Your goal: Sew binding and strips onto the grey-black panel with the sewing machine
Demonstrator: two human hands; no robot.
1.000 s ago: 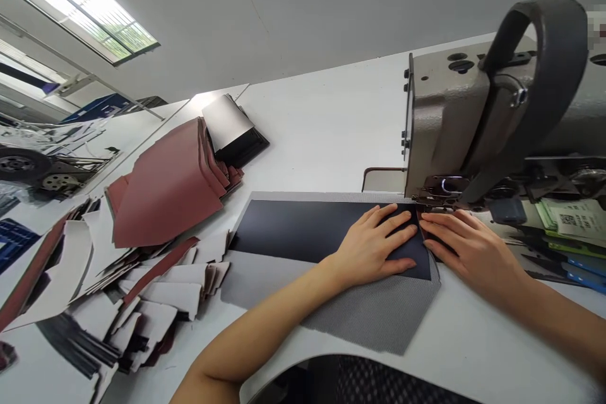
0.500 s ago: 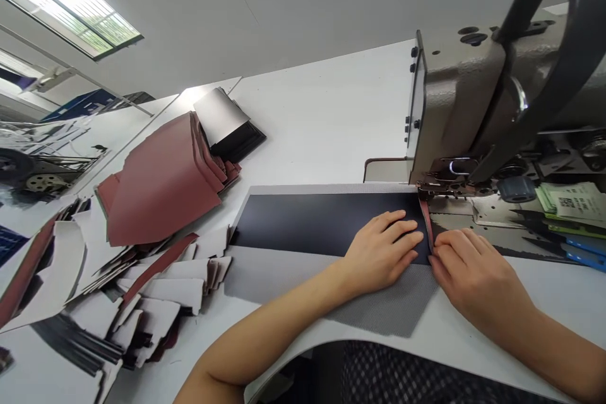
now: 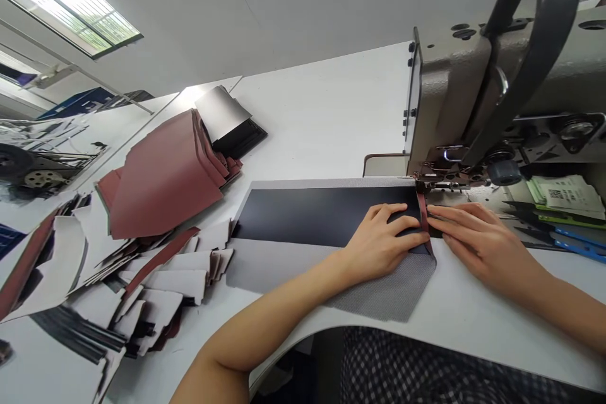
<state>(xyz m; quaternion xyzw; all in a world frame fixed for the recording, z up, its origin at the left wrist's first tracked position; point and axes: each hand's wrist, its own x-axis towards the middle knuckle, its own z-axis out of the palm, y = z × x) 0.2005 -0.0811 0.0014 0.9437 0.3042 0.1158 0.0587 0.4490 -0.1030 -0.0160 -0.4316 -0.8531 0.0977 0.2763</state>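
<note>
A dark smooth panel [image 3: 303, 214] lies on a grey mesh-textured piece [image 3: 284, 268] under the sewing machine's head [image 3: 445, 88]. Along the panel's right edge runs a narrow dark-red strip [image 3: 423, 213], whose upper end reaches the presser foot area. My left hand [image 3: 383, 240] rests flat on the panel, fingers spread, with the fingertips close to the strip. On the other side, my right hand [image 3: 478, 237] has its fingers stretched out, their tips touching the strip's right side. The needle is too small to make out.
Dark-red sheets [image 3: 165, 177] are stacked at the left, beside black pieces [image 3: 237, 136]. Cut scraps [image 3: 161, 290] with pale undersides lie in front of them. Paper labels [image 3: 563, 196] and blue-handled tools [image 3: 580, 243] sit right of the machine.
My right hand has gone from pinching the strip's lower end to lying along it with straightened fingers, farther up. The strip now lies flatter at the panel's edge. My left hand stays on the panel.
</note>
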